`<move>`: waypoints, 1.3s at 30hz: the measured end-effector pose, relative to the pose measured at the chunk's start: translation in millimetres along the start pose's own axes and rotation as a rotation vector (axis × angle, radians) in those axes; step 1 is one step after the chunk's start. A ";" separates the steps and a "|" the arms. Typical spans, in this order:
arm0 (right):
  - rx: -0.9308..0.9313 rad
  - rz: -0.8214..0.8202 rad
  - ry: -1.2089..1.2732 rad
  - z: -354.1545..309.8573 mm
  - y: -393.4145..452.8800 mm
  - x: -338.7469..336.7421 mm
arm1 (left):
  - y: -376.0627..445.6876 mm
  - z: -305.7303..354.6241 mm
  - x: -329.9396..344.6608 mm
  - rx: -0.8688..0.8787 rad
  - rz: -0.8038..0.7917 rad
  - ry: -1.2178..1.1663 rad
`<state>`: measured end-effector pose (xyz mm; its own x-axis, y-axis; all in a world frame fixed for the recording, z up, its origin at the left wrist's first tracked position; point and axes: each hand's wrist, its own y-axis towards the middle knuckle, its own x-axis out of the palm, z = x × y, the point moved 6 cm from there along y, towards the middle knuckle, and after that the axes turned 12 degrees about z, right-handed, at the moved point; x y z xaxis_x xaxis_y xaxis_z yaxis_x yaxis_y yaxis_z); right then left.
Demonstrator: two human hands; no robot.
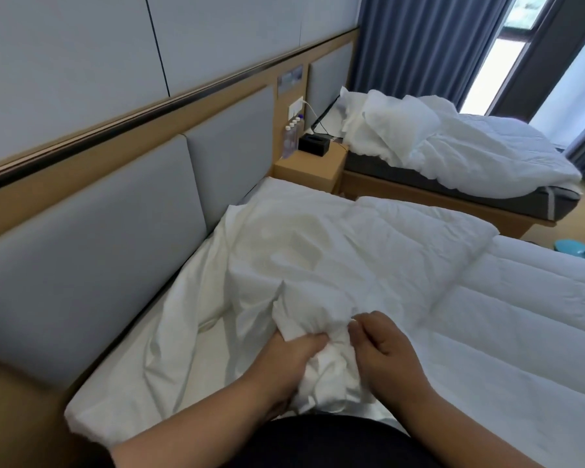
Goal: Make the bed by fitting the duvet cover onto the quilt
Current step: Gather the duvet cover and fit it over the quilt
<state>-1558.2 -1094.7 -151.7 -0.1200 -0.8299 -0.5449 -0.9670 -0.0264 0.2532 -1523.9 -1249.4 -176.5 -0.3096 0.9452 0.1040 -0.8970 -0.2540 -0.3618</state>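
Right now both hands work a bunched corner of the duvet cover (284,265) at the near edge of the bed (169,336). The left hand (293,354) has its fingers curled into the gathered white cloth, gripping it, probably to pin the corner in place. The right hand (384,342), just beside it, has its fingers curled and pinching at the same bunch, seemingly to tuck or tie it. The quilt (507,315) lies flat across the bed, beyond the hands and away from the headboard (92,231), partly under the cover.
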 end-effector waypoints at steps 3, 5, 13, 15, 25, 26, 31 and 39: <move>-0.042 0.156 0.087 -4.4 2.6 -14.7 | 1.6 -3.0 -10.5 -0.012 0.063 -0.069; -0.028 0.186 0.140 -11.8 1.5 -23.0 | 1.7 -4.3 -12.5 -0.019 0.043 -0.138; 0.052 -0.626 0.188 -42.8 -26.6 -23.8 | 14.9 -15.7 -18.6 -0.167 0.101 -0.267; 0.465 -0.676 0.258 -19.5 -29.3 -21.5 | 17.3 -17.0 -14.2 -0.185 0.084 -0.208; 0.348 -0.329 -0.026 7.5 -3.3 9.1 | 28.9 -26.1 -18.0 -0.465 -0.203 -0.174; 0.334 -0.337 -0.028 5.5 -6.1 11.4 | 32.6 -26.8 -23.0 -0.493 -0.181 -0.185; 0.213 -0.358 -0.014 0.3 -15.0 17.4 | 49.7 -22.9 -34.4 -0.525 -0.106 -0.296; 0.184 -0.360 0.061 -5.2 -20.6 14.9 | 76.0 13.7 -69.4 -0.342 0.234 -0.390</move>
<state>-1538.9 -1109.4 -160.9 0.2416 -0.8173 -0.5231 -0.9695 -0.2255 -0.0955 -1574.9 -1337.1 -198.5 -0.6400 0.7092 0.2958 -0.6571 -0.3055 -0.6891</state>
